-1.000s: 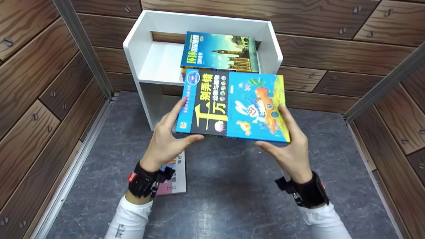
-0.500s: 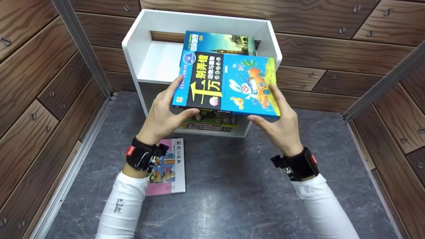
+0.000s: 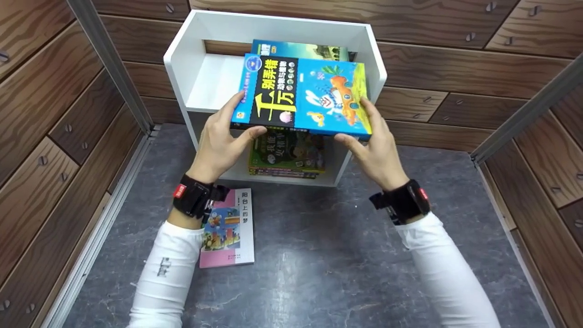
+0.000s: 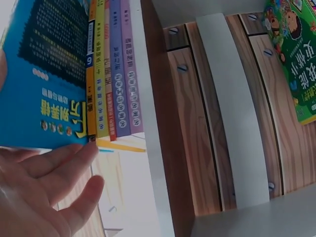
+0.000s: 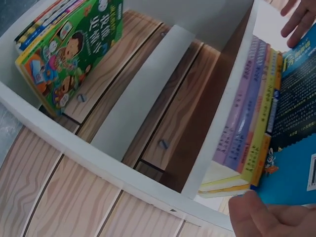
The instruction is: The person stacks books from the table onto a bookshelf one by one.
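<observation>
A blue picture book with a rabbit and a carrot car on its cover lies between both hands over the white shelf's upper level. My left hand grips its left end, thumb at the near edge. At the right end, my right hand holds it the same way. Its back cover shows in the left wrist view, close to a stack of books on the upper level. Behind it, a book with a teal cover tops that stack, mostly hidden; contact between them is unclear.
The white shelf stands against a wood-patterned wall. Several books with a green one on top lie on its lower level. A pink and white book lies on the grey floor in front, left of centre.
Both hands have carried the blue picture book forward and slightly left, from in front of the shelf to over the stack. It now covers most of the teal book; the lower books have come into view.
</observation>
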Motion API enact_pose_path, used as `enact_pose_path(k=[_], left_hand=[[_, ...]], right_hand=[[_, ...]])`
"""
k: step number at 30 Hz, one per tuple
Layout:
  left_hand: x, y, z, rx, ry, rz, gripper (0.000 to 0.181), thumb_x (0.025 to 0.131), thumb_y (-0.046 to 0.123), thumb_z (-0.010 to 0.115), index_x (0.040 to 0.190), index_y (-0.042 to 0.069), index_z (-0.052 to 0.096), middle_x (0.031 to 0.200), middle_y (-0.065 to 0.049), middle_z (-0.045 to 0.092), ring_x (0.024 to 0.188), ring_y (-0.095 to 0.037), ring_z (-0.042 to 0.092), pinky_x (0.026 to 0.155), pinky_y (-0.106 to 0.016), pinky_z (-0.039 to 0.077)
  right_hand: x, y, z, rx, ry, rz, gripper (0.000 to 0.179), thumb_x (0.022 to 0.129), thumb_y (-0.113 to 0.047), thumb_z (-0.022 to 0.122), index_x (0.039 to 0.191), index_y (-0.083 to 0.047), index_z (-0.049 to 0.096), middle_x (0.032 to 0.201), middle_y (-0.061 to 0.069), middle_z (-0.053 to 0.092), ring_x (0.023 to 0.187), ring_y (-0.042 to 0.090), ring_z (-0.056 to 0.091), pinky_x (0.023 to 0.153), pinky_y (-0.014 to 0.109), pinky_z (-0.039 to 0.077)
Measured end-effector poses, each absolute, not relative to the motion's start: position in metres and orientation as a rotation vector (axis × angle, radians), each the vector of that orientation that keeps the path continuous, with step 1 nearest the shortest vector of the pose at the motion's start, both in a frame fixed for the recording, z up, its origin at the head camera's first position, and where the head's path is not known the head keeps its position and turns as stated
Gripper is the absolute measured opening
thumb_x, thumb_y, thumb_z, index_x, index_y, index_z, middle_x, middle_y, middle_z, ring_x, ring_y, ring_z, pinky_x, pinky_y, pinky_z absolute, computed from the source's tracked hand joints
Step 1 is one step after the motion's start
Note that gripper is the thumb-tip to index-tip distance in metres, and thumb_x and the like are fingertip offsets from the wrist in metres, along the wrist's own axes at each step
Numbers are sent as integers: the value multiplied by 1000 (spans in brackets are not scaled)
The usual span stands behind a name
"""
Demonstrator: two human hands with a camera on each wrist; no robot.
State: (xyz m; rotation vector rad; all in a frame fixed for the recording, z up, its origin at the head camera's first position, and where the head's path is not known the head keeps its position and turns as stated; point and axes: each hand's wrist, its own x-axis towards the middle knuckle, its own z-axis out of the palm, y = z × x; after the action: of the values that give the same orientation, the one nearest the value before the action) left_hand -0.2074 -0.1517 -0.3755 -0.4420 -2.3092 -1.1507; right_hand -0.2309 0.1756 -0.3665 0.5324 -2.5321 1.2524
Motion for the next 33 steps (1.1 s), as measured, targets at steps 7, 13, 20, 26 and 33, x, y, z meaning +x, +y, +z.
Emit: enact_pose_path(k=[7,13,20,26,33], left_hand=[[-218,-144,-377,-331,-2292,-1025,92,94,57,63,160,-3,39,141,-24,68,125,-38,68,111,-52,51],[-225,-139,-376,-228,-2329,-977,89,95,58,64,159,0,42,150,-23,59,134,-39,61,117,-56,45],[-236,-138,-372,-142,-2370,-1011,83,95,54,70,158,5,45,138,-20,52,112,-33,57,95,-45,51],[-249,-138,-372,-118,-2316,-1057,79,93,51,74,154,6,51,117,-16,47,90,-22,42,77,-31,36],[-264,-141,-371,-132,-2305,-1124,75,94,49,74,151,6,52,128,-18,43,117,-31,44,101,-40,43]], right_hand=[[-247,172,-365,518,-2565,1299,98,99,-54,67,168,-8,16,171,22,29,157,34,35,131,52,30],[-258,168,-366,543,-2511,1306,89,104,-46,64,167,-5,17,173,19,31,158,31,37,131,48,32],[-264,163,-365,549,-2517,1289,82,108,-38,59,168,-2,16,175,19,24,161,31,32,134,46,28],[-274,161,-363,554,-2529,1313,82,109,-38,56,168,-3,12,176,18,22,162,31,29,135,46,25],[-287,159,-361,531,-2551,1304,83,109,-40,56,169,-4,11,175,19,23,162,33,28,136,45,20]])
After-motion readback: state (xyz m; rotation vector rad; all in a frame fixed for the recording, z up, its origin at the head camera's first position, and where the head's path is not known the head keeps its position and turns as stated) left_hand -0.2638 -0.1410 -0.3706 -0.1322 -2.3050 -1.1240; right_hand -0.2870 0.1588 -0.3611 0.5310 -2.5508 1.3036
